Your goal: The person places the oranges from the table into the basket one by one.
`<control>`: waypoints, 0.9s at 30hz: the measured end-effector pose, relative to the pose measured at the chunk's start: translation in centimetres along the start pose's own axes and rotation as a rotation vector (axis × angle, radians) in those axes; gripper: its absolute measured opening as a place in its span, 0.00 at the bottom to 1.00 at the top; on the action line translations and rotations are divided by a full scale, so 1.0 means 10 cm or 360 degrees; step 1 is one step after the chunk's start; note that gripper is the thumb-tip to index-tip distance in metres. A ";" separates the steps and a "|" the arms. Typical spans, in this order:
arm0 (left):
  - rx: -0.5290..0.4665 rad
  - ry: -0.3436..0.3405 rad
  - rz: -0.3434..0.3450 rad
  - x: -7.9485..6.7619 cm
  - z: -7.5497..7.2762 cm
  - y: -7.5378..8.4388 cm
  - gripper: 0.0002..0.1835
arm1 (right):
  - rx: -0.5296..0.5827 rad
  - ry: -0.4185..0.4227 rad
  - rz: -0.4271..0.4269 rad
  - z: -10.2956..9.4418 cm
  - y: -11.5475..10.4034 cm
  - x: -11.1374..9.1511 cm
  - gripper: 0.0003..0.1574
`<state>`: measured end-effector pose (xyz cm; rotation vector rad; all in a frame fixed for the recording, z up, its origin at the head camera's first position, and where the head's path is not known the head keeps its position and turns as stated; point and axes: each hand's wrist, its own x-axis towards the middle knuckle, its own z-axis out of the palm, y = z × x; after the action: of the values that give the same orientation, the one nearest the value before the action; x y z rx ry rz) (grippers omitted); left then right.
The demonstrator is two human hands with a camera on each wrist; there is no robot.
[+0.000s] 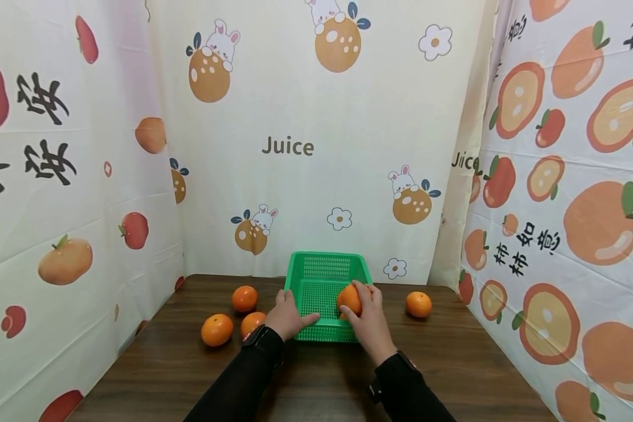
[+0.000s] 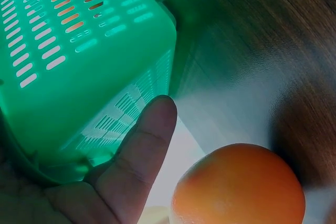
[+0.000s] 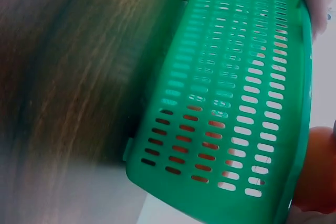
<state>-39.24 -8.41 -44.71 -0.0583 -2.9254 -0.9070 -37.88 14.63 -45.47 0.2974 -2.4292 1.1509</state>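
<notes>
A green plastic basket with slotted walls stands on the table. My left hand grips its front left corner, the thumb lying over the front rim; in the left wrist view a finger lies along the basket's outer side. Inside the right half of the basket, my right hand holds an orange between thumb and fingers. Below that fruit, a sliver of another orange shows, mostly hidden. In the right wrist view, an orange is partly visible beyond the basket rim.
Left of the basket lie three oranges: one at the back, one in front, and one beside my left hand. Another orange lies to the right. Printed cloth surrounds the dark wooden table.
</notes>
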 end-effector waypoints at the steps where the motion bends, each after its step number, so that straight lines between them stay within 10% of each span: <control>1: -0.0001 -0.0001 0.0000 0.00 0.00 0.00 0.63 | -0.0016 0.0008 -0.0016 0.02 0.00 0.00 0.41; 27: 0.0046 -0.0003 0.0045 0.02 0.01 -0.02 0.61 | -0.0178 -0.0156 -0.0132 0.31 -0.18 0.14 0.30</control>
<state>-39.46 -8.50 -44.93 -0.0986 -2.9311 -0.8609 -39.36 11.07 -45.39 0.4242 -2.5294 0.9828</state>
